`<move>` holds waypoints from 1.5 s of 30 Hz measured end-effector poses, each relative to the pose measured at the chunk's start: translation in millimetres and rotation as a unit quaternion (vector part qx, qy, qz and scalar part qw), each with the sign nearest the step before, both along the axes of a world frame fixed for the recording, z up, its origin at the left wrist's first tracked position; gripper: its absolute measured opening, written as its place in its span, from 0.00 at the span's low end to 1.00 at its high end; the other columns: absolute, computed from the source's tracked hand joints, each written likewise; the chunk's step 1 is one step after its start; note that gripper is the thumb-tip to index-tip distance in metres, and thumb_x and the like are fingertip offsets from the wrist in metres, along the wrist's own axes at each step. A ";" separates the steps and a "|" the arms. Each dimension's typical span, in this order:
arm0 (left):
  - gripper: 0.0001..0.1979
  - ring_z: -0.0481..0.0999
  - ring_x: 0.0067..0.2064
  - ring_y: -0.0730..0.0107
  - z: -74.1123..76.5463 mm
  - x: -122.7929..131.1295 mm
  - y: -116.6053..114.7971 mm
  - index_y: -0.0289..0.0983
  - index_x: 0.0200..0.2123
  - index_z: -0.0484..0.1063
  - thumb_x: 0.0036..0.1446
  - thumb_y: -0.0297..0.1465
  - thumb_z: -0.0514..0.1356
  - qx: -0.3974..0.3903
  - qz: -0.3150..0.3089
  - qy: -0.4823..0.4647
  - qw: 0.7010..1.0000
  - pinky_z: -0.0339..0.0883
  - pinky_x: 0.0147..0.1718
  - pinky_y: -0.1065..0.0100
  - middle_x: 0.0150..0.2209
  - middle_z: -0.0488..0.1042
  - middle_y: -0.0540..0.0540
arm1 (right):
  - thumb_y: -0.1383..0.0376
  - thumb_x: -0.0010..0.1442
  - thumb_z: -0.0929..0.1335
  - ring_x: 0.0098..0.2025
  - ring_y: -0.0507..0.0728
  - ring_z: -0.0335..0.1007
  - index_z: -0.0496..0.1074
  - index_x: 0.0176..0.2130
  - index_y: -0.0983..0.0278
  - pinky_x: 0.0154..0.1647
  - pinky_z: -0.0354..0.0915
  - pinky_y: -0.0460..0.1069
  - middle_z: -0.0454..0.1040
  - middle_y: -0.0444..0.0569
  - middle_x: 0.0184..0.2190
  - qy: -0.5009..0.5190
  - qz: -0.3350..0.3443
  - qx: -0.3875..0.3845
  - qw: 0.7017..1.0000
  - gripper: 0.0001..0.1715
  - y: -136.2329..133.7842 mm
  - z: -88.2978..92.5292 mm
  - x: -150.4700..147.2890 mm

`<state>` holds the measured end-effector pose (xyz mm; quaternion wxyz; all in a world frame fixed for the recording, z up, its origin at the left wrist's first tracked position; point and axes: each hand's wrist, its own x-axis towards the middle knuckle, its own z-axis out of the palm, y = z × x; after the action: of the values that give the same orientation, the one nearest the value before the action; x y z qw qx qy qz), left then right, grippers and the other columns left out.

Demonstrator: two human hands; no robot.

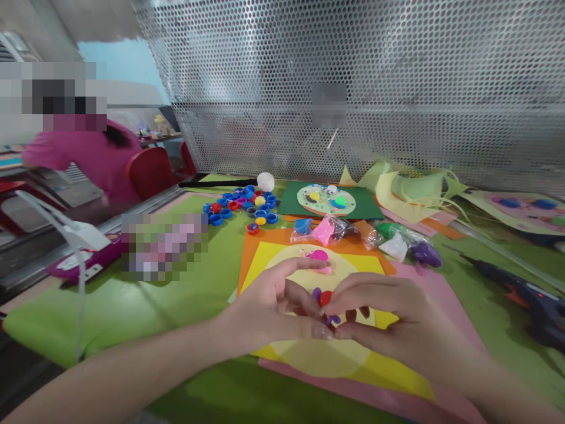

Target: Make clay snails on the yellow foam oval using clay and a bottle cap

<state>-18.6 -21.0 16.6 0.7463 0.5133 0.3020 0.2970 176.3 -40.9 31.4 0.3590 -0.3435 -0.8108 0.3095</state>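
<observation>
My left hand [276, 309] and my right hand [382, 309] meet over a pale yellow paper circle [326, 359] on a yellow sheet [258, 271]. Their fingertips are closed round a thin curl of purple clay [333, 320]. Just behind it, partly covered by my fingers, are a round red piece [325, 298] and a purple blob [316, 293]; whether these join the curl I cannot tell. Beyond my left forefinger, a pink snail-like figure [318, 255] with small eyes lies on the circle.
Blue and other bottle caps [241, 203] are heaped at the back left. Bagged clay [324, 229] lies behind the yellow sheet, near a decorated green card [286, 200]. A glue gun [521, 294] is at right. A power strip [90, 259] and a seated person in pink [88, 147] are left.
</observation>
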 end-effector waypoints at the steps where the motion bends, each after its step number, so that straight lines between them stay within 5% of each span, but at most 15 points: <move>1: 0.30 0.78 0.32 0.72 0.9 0.2 0.1 0.39 0.51 0.62 0.44 0.19 0.66 -0.003 0.001 -0.003 1.000 0.69 0.38 0.69 0.26 0.78 0.52 | 0.70 0.53 0.70 0.30 0.48 0.68 0.74 0.34 0.60 0.29 0.66 0.41 0.75 0.42 0.29 -0.004 -0.001 -0.009 1.000 0.07 0.2 0.5 0.0; 9: 0.29 0.78 0.32 0.71 7.6 -0.1 5.6 0.38 0.51 0.61 0.47 0.21 0.65 0.007 0.020 0.026 0.999 0.68 0.39 0.68 0.26 0.78 0.52 | 0.69 0.53 0.68 0.28 0.50 0.68 0.74 0.37 0.59 0.27 0.65 0.44 0.75 0.43 0.31 -0.040 -0.056 -0.045 0.997 0.10 3.4 -1.7 2.1; 27: 0.27 0.79 0.35 0.66 -1.8 -1.7 23.0 0.38 0.54 0.58 0.52 0.26 0.63 0.039 -0.008 0.075 0.996 0.66 0.39 0.64 0.29 0.79 0.48 | 0.69 0.56 0.64 0.28 0.51 0.71 0.75 0.35 0.59 0.24 0.63 0.45 0.77 0.43 0.30 -0.006 -0.111 -0.102 0.989 0.10 9.3 -15.3 -5.9; 45: 0.30 0.77 0.37 0.65 -13.8 1.0 28.9 0.38 0.56 0.54 0.52 0.26 0.61 0.103 -0.033 0.146 0.983 0.65 0.43 0.62 0.32 0.79 0.46 | 0.67 0.54 0.66 0.26 0.51 0.67 0.76 0.29 0.58 0.22 0.61 0.45 0.76 0.42 0.28 -0.083 -0.176 -0.122 0.973 0.08 17.2 -23.9 -9.8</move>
<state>-17.6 7.9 2.8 0.6464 0.6353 0.3587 0.2235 166.5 -23.7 7.4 0.2945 -0.5470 -0.7203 0.3086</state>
